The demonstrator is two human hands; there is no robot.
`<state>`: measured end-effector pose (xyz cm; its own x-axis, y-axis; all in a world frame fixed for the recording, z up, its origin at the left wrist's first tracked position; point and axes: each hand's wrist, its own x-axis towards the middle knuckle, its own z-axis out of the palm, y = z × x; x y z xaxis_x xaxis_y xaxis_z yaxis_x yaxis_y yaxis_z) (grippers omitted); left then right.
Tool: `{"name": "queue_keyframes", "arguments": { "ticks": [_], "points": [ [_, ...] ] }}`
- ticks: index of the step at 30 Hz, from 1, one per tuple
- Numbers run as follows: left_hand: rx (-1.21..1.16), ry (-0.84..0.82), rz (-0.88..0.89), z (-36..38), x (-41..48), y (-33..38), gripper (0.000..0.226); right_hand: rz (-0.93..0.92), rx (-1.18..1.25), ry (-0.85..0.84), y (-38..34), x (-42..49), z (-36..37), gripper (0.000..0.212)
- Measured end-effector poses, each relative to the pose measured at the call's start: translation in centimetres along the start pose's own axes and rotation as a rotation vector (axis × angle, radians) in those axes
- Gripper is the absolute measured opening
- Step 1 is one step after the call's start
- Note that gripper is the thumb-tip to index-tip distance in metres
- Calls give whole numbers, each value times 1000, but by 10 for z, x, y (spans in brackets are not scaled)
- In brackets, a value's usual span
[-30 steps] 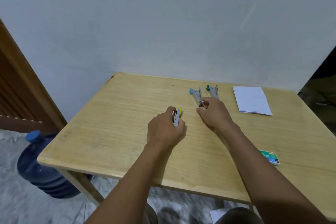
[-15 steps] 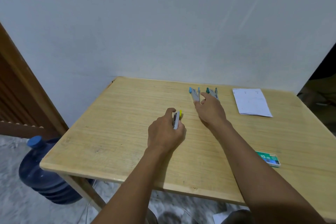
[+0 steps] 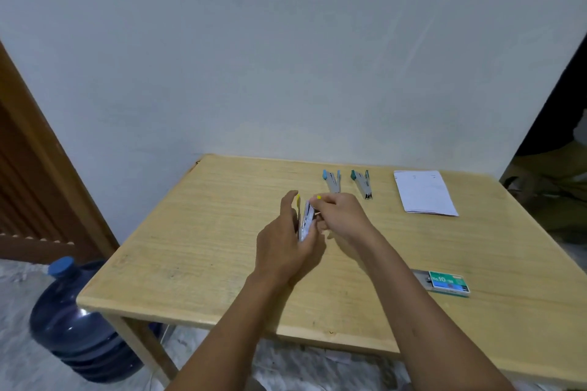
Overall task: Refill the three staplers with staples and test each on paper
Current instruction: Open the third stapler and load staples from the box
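A small metal stapler with yellow tips (image 3: 305,218) is held above the middle of the wooden table (image 3: 197,251). My left hand (image 3: 286,241) grips its body from the left. My right hand (image 3: 341,216) pinches its top arm near the yellow tip, and the stapler looks spread apart. A light-blue-tipped stapler (image 3: 332,180) and a teal-tipped stapler (image 3: 362,183) lie side by side at the back of the table. A white sheet of paper (image 3: 424,192) lies to their right. A green staple box (image 3: 448,283), slid partly out, sits near the right front.
A white wall stands directly behind the table. A blue water jug (image 3: 76,327) rests on the floor at the table's left front corner, next to a brown wooden door (image 3: 28,174). A dark doorway is at the far right.
My right hand left the blue-tipped stapler and came over to the yellow one. Both hands lifted the yellow stapler off the table. The camera tilted up.
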<state>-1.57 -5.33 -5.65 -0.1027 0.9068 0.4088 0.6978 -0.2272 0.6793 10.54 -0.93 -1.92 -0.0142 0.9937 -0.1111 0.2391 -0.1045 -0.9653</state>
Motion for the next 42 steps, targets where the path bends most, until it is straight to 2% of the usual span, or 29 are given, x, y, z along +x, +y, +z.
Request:
{"name": "queue_keyframes", "arguments": {
  "ticks": [3,5,7,12,18,23,28,31,34,39,42],
  "points": [
    [-289,7,-52,1,-2,1,62,-111,-2,-12,3,-13,-12,31],
    [-484,-24,-101,-4,-2,4,33,-197,-11,-48,4,-24,-19,34],
    [-556,-102,-101,-11,0,8,18,-247,5,-54,6,-33,-25,33],
    [-673,-184,-71,-23,-6,28,13,-328,-12,83,4,-60,-31,36],
    [-666,-155,-21,-24,-16,49,11,-379,-83,246,-10,-84,-35,29],
    [-574,-70,45,-19,-26,61,24,-341,-38,347,-10,-92,-30,32],
    [-535,-28,38,-14,-33,60,15,-252,58,402,-5,-93,-27,27],
    [-631,0,-35,-18,-33,55,10,-144,315,438,-3,-91,-36,33],
    [-722,17,-90,-25,-31,55,8,-32,555,358,-5,-95,-42,18],
    [-1154,140,-457,-25,-28,58,27,138,903,134,-2,-104,-38,17],
    [-1434,190,-667,-27,-24,54,38,169,967,81,-4,-110,-36,11]
  ]
}}
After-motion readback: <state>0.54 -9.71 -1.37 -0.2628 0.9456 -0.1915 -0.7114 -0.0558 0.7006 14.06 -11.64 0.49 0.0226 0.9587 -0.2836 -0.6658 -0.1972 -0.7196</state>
